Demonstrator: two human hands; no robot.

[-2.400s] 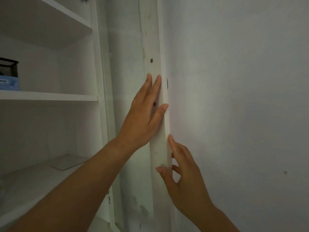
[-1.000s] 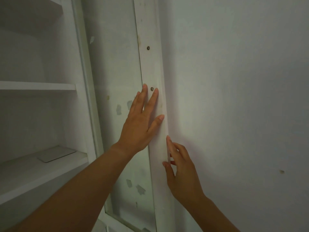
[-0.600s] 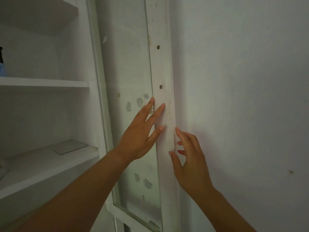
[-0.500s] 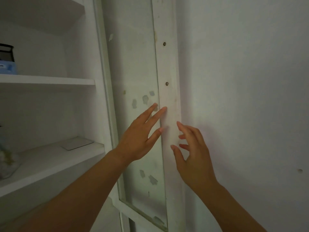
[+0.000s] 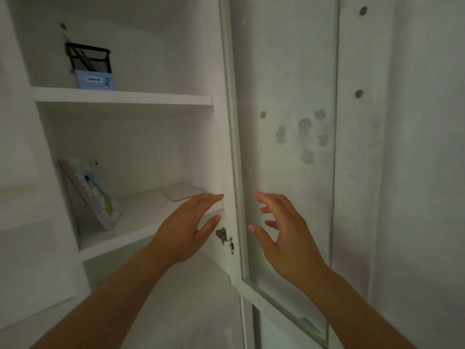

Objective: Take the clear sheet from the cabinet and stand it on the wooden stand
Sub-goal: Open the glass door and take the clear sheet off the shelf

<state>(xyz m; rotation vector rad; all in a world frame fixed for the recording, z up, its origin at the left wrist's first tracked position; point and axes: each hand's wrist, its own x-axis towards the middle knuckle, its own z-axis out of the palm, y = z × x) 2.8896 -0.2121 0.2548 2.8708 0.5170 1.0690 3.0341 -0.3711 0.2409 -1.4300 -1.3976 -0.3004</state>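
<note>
The clear sheet [image 5: 183, 191] lies flat on the middle shelf [image 5: 141, 222] of the white cabinet, near the shelf's right end. My left hand [image 5: 187, 229] hovers open just in front of the shelf edge, its fingertips a little below and right of the sheet, not touching it. My right hand [image 5: 284, 231] is open in front of the glass cabinet door [image 5: 289, 147], fingers spread, holding nothing. No wooden stand is in view.
The glass door stands swung open against the wall on the right, with a metal hinge [image 5: 224, 238] on the cabinet post. A pastel patterned board [image 5: 91, 195] leans at the shelf's left. On the upper shelf sit a black mesh holder [image 5: 88, 59] and a blue box [image 5: 95, 81].
Both hands have come off the door frame at the wall and moved left and down. My view has turned left, so the cabinet shelves and the sheet now fill the left half.
</note>
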